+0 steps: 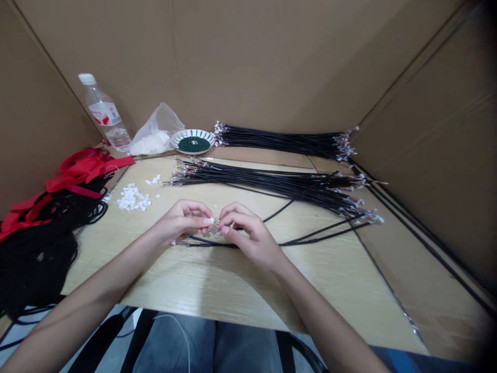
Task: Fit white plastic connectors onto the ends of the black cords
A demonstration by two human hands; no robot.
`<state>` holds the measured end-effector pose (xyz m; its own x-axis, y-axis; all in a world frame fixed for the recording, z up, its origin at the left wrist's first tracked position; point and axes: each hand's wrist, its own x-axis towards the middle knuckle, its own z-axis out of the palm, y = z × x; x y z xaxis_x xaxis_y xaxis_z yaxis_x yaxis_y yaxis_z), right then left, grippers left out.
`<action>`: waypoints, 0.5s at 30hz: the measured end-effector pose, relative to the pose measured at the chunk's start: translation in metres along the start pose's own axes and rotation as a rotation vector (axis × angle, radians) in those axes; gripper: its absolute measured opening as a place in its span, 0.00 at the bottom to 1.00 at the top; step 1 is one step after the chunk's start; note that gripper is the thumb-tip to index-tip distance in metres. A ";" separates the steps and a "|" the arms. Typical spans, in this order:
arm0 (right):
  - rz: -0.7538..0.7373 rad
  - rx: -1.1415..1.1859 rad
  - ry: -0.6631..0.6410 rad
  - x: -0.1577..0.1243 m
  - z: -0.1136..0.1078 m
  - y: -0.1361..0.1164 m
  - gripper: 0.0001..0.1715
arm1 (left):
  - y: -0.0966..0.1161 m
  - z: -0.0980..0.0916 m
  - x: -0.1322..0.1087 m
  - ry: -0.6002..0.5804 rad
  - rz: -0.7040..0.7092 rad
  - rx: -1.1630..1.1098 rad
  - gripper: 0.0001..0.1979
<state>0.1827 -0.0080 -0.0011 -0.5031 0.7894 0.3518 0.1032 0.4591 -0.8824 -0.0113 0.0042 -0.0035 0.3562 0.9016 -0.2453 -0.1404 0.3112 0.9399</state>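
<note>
My left hand (185,217) pinches a small white connector housing (212,221) between thumb and fingertips. Right beside it, my right hand (250,232) is closed on the thin wire ends of a black cable (276,213), which runs back over the bundle behind. The fingertips almost meet, and whether the wires sit inside the housing is too small to tell. Under the hands lie a few more black cables (326,237). To the left is a loose pile of white connector housings (133,198).
A large bundle of black cables (267,181) spans the table, with another bundle (279,141) behind. Along the back stand a plate of green material (178,147), a plastic bag (155,132) and a bottle (104,114). Black cords with red ties (83,168) fill the left. Cardboard walls (264,62) enclose the table.
</note>
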 end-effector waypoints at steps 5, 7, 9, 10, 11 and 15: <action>-0.007 -0.007 -0.007 0.000 -0.001 0.001 0.10 | 0.001 0.001 -0.001 -0.001 -0.002 0.000 0.13; -0.005 -0.019 -0.004 0.000 0.000 0.002 0.11 | 0.001 0.001 -0.001 -0.007 0.005 0.002 0.13; -0.005 -0.029 -0.002 0.000 0.001 0.002 0.12 | 0.000 0.000 -0.001 -0.017 0.013 0.004 0.12; -0.007 -0.035 0.003 0.000 0.001 0.002 0.12 | 0.000 0.000 -0.001 -0.021 0.014 0.004 0.12; -0.011 -0.043 0.010 0.000 0.002 0.002 0.12 | 0.000 0.001 -0.001 -0.022 0.015 0.004 0.12; -0.039 -0.087 0.050 -0.001 0.004 0.003 0.11 | 0.000 0.001 -0.001 -0.022 0.005 0.010 0.12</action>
<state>0.1801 -0.0089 -0.0051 -0.4652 0.7886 0.4021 0.1601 0.5217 -0.8380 -0.0107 0.0026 -0.0026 0.3754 0.8965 -0.2352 -0.1328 0.3032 0.9436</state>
